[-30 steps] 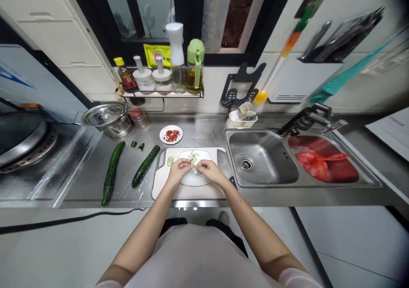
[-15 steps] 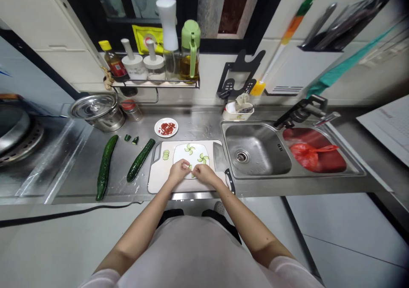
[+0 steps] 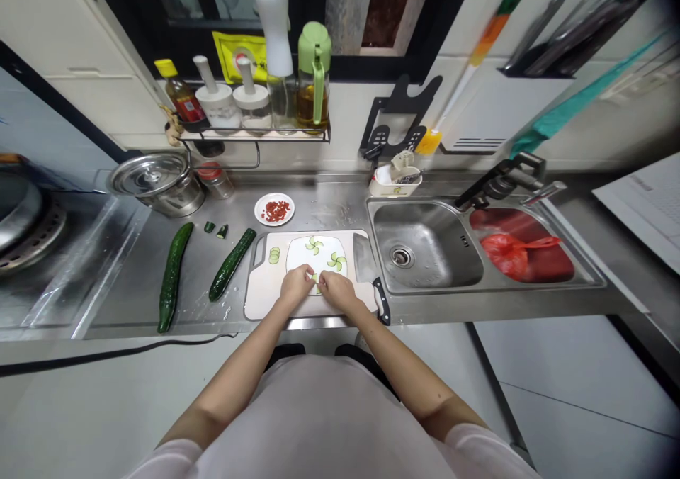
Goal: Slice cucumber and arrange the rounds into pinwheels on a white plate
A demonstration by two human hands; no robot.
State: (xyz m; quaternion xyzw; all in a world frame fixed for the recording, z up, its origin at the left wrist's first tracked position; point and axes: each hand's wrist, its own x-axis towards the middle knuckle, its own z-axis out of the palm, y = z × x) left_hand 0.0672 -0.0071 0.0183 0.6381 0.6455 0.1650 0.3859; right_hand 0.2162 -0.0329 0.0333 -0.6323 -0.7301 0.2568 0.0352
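My left hand (image 3: 296, 283) and my right hand (image 3: 336, 289) meet over the near side of a white square plate (image 3: 296, 251). Between their fingertips is a small green cucumber slice (image 3: 316, 278), pinched from both sides and partly hidden. On the plate, thin slices form one pinwheel (image 3: 314, 245) at the back and another pinwheel (image 3: 336, 261) at the right. The plate rests on a pale cutting board (image 3: 264, 291). A short row of cucumber slices (image 3: 274, 255) lies left of the plate. Along the board's right edge is a black-handled knife (image 3: 381, 302).
Left of the board lie a cut cucumber (image 3: 232, 265), a longer cucumber (image 3: 174, 278) and two end pieces. Behind the board stands a small dish (image 3: 287, 204) with red bits. A steel sink (image 3: 425, 238) is at the right, a lidded pot (image 3: 178, 192) at the back left.
The view has shifted slightly. My hands stay over the near side of the plate, fingertips still together at the cucumber slice; my right fingers have moved a little.
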